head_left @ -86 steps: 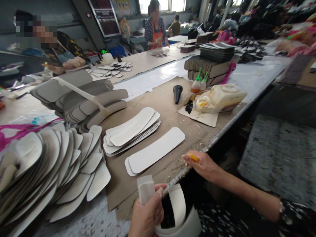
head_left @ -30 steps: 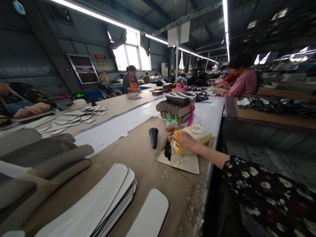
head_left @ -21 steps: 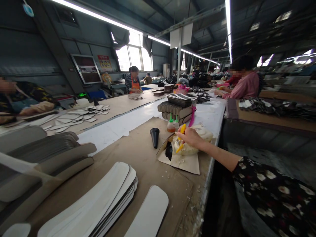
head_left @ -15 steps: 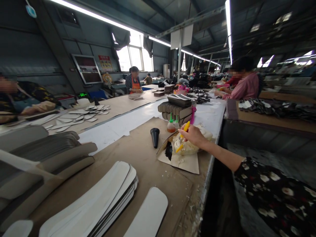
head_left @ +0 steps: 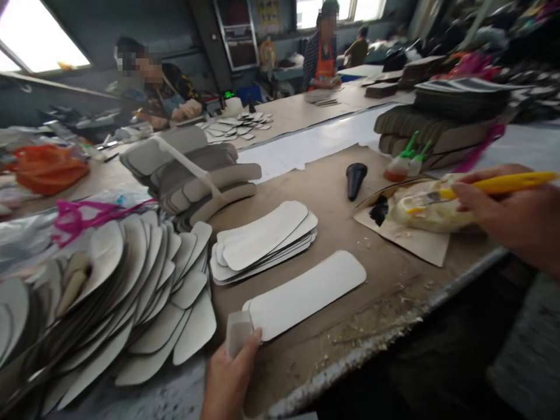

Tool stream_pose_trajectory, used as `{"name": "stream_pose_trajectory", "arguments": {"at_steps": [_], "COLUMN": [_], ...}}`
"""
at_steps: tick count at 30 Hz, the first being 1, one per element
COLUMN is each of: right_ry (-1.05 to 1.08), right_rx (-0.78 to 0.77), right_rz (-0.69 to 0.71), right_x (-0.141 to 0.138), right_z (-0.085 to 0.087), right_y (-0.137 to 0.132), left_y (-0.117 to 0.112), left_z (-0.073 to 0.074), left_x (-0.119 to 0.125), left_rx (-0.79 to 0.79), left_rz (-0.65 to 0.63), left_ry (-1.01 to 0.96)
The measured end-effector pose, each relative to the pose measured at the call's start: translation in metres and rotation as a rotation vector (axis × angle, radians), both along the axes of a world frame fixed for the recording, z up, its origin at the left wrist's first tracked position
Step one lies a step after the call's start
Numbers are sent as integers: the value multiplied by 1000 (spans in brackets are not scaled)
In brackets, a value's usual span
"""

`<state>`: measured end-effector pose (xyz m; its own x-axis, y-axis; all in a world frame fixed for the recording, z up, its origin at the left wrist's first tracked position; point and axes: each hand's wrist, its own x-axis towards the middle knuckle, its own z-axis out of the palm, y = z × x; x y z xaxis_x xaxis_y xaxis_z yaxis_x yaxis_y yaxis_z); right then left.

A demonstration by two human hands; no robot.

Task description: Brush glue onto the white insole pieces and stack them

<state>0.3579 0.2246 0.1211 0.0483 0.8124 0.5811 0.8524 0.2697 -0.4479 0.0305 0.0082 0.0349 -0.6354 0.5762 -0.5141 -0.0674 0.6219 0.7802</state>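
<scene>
My right hand point(head_left: 511, 219) is closed around the yellow handle of a brush point(head_left: 511, 182), at the table's right side. The brush head is over or in the pale, glue-like mass point(head_left: 450, 217) in a plastic-lined holder on a cardboard piece point(head_left: 422, 244). In my left hand point(head_left: 230, 376), near the front edge, a small translucent whitish piece point(head_left: 238, 332) is pinched. Its thumb tip meets the near end of a long white rounded panel point(head_left: 306, 294) lying flat. Just behind lies a small stack of similar white panels point(head_left: 262, 239).
Fanned white panels point(head_left: 153, 291) and a strapped grey bundle point(head_left: 192, 175) stand at left. A black cone-shaped object point(head_left: 356, 179), green-tipped bottles point(head_left: 405, 160) and stacked panels point(head_left: 437, 125) are farther back. Co-workers point(head_left: 161, 87) sit across the table. Glue crumbs line the front edge point(head_left: 350, 364).
My view has swung left and down. My left hand has come into view with the small translucent piece. My right hand still holds the brush, now tilted nearly level over the glue.
</scene>
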Motion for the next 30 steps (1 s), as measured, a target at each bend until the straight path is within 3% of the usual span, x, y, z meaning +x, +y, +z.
{"name": "stream_pose_trajectory", "arguments": {"at_steps": [3,6,10,13,19,23,25,30], "right_ry": [375,625,732,708,660,609,518,210], "right_rx": [-293,-624,-843,-849,-823,-854,-785,-446], "right_rz": [223,479,651,660,641,659,630,526], "right_x": [-48,-108,-161,-170,-174,-182,-177,-144], "right_z": [-4,-23,-51,-59,-50,-54,-58,-61], "right_y": [-53,-101,-127,-130,-132,-134,-130,-109], "left_y": [0,-4,-10,-11,-12,-12,-13,-16], "left_z": [-10,-12,-14,-16,-22,-24,-23,-19], "left_x": [1,6,6,3,-2,-2,-1,0], "left_rx": [64,76,78,99,141,158,165,156], "left_rz": [-5,-52,-97,-140,-165,-169,-169,-149], "left_ry": [-172,-221,-274,-304,-344,-336,-332,-291]}}
